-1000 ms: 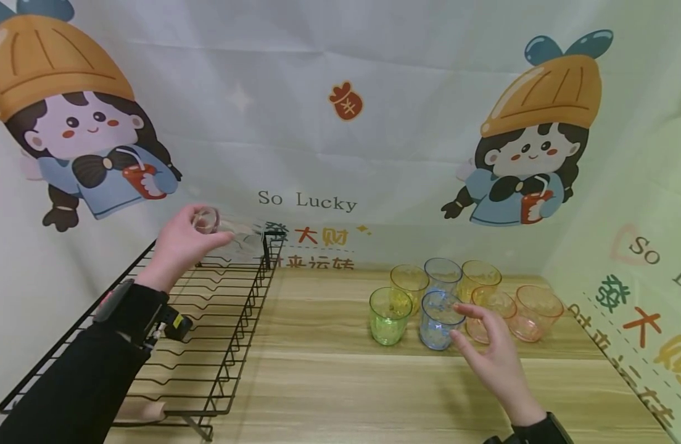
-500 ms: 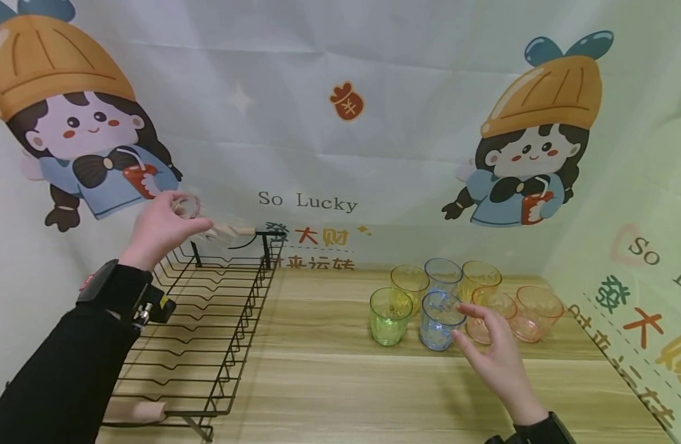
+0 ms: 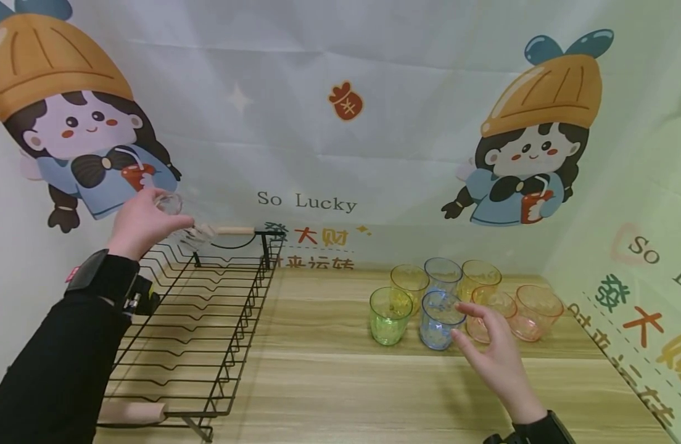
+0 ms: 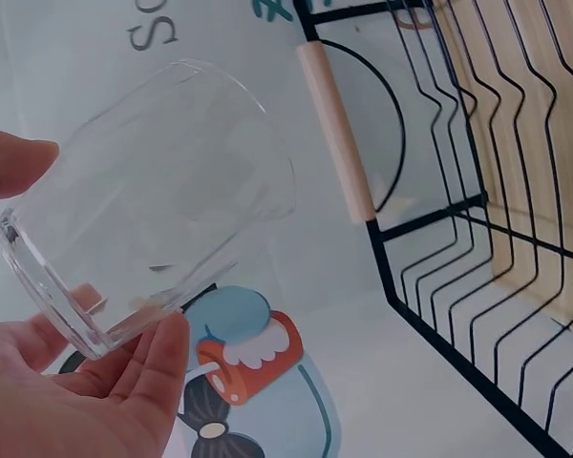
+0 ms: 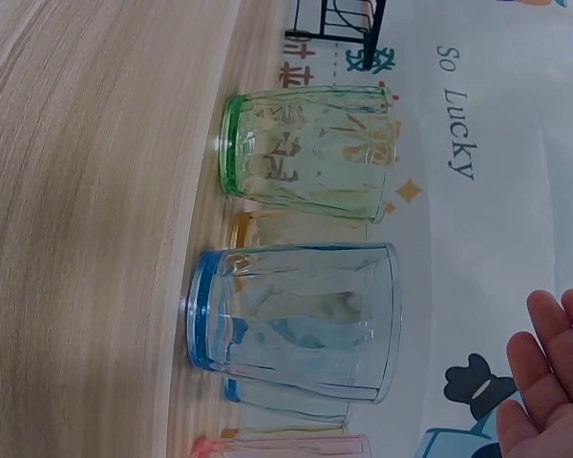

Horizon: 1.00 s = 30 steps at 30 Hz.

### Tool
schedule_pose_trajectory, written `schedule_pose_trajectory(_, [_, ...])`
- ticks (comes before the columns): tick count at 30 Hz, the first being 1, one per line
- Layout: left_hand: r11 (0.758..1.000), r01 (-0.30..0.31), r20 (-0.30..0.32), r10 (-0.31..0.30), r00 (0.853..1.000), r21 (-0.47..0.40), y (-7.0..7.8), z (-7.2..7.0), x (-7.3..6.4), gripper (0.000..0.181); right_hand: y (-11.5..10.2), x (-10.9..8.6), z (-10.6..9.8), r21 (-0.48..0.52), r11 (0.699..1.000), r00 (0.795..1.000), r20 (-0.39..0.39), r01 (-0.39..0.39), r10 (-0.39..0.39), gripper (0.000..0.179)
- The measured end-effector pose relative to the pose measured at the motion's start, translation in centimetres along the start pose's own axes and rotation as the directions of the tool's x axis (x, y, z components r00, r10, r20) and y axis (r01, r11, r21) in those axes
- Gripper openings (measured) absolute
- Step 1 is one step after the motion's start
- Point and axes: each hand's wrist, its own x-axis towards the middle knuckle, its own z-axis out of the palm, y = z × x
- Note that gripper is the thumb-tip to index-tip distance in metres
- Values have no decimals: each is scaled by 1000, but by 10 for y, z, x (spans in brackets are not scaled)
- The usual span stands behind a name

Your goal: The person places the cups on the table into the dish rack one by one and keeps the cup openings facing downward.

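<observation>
My left hand [image 3: 140, 225] grips a clear glass [image 4: 186, 157] near its thick base, thumb on one side and fingers on the other. The glass is tilted, base up and mouth angled down, above the far left part of a black wire rack [image 4: 477, 381]. Thumb and fingers of my right hand [image 3: 498, 364] are parted just beside a blue glass [image 3: 439, 324] that stands upright on the table; nothing is in that hand. A green glass [image 3: 390, 317] stands to the left of the blue one.
Behind stand two yellow glasses [image 3: 408, 280] [image 3: 482, 274] and another blue glass [image 3: 443, 270]. Two pinkish-orange glasses [image 3: 493, 305] [image 3: 539, 313] are at the right. The rack has wooden handles [image 3: 132, 412] at both ends. A printed cloth [image 3: 296, 135] hangs behind the table.
My left hand has moved leftward and slightly up with the clear glass, uncovering the rack's far handle. The right hand and the coloured glasses have stayed in place.
</observation>
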Motion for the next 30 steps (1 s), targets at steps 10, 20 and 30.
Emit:
schedule_pose_trajectory(10, [998,30,-58,-27,998,49,-19,13,7,83,1,0,2,-16,1000,1000,3,-8,8,42])
schedule_pose_trajectory(20, [990,107,-102,-98,990,91,-47,39,8,81,3,-1,6,-17,1000,1000,6,-9,9,44])
schedule_pose_trajectory(30, [981,174,-146,-160,976,88,-55,52,9,72,4,-2,8,-28,1000,1000,5,-13,13,45])
